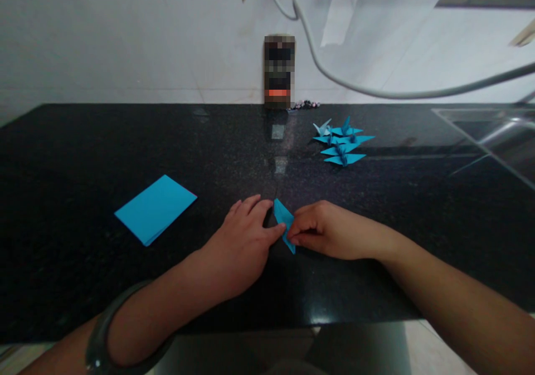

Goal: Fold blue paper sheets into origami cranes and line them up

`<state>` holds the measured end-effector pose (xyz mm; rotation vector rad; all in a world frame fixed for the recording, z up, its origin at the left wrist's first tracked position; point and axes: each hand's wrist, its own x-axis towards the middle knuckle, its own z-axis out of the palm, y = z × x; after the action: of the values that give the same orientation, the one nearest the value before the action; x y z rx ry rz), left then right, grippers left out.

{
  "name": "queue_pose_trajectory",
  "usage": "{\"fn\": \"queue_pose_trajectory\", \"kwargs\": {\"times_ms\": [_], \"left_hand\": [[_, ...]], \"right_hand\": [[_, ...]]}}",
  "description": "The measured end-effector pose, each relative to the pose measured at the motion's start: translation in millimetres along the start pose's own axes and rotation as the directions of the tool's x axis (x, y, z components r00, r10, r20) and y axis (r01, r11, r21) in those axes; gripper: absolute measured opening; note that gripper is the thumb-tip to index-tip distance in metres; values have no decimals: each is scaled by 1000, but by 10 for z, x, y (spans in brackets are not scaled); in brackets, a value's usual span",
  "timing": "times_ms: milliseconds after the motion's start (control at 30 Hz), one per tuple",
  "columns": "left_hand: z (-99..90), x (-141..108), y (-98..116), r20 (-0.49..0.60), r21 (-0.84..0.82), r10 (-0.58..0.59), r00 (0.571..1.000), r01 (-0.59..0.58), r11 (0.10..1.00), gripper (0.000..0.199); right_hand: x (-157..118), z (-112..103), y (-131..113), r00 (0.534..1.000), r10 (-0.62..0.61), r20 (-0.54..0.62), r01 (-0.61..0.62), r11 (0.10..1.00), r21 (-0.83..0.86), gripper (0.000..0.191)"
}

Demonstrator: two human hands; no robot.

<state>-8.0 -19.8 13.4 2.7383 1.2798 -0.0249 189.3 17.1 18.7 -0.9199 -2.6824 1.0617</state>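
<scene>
A narrow piece of folded blue origami paper (pixel 282 217) lies on the dark countertop between my hands. My left hand (pixel 248 235) rests on the counter just left of it, fingers spread, thumb laid on the paper and index fingertip by its far point. On the other side, my right hand (pixel 321 227) is closed, its fingertips pinching the paper's right edge; those fingers partly hide the fold. Farther to the left sits a flat stack of blue paper (pixel 156 208). Several folded blue paper cranes (pixel 343 147) are grouped at the back right, with a paler crane (pixel 322 128) among them.
A blurred-out upright object (pixel 279 71) leans on the white wall behind the black countertop (pixel 234 141), a beaded strand (pixel 307 105) beside it. A grey cable (pixel 376 92) hangs across the upper right. A glossy edged panel (pixel 493 135) lies at far right.
</scene>
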Motion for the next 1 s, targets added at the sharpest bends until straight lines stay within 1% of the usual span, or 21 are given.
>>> {"fn": "queue_pose_trajectory", "kwargs": {"times_ms": [67, 100, 167, 233, 367, 500, 567, 667, 767, 900, 1000], "left_hand": [[-37, 25, -44, 32, -40, 43, 999, -41, 998, 41], [-49, 39, -59, 44, -47, 65, 997, -63, 997, 42], [-55, 65, -84, 27, -45, 108, 994, -107, 993, 41], [-42, 86, -106, -6, -30, 120, 993, -120, 992, 39], [-22, 110, -116, -37, 3, 50, 998, -50, 999, 32], [-15, 115, -89, -36, -47, 2, 999, -4, 999, 29], [2, 120, -94, -49, -75, 5, 999, -8, 997, 25], [35, 138, -137, -52, -111, 12, 999, -18, 994, 23], [41, 154, -186, -52, -183, 1, 999, -11, 983, 23], [-6, 159, -213, -63, -232, -61, 996, 45, 972, 15], [-43, 166, -225, -32, -240, -75, 997, 65, 969, 12]], "right_hand": [[-10, -46, 67, 993, -6, -118, 1, 999, -43, 20], [-12, -66, 102, 987, -22, -158, 11, 997, -73, 24], [-12, -89, 162, 988, -70, -136, 53, 990, -127, 29], [-5, -84, 192, 990, -95, -101, 75, 980, -187, 26], [30, -7, 151, 993, -78, -86, 49, 952, -303, 19], [80, 93, 80, 991, -84, -108, 37, 923, -384, 24], [99, 122, 76, 987, -92, -129, 39, 930, -365, 22], [111, 131, 100, 984, -96, -151, 49, 956, -289, 17], [114, 122, 111, 982, -73, -172, 28, 967, -253, 16], [129, 120, 83, 986, -32, -163, -12, 964, -264, 18], [144, 131, 67, 986, -14, -167, -36, 954, -297, 20]]}}
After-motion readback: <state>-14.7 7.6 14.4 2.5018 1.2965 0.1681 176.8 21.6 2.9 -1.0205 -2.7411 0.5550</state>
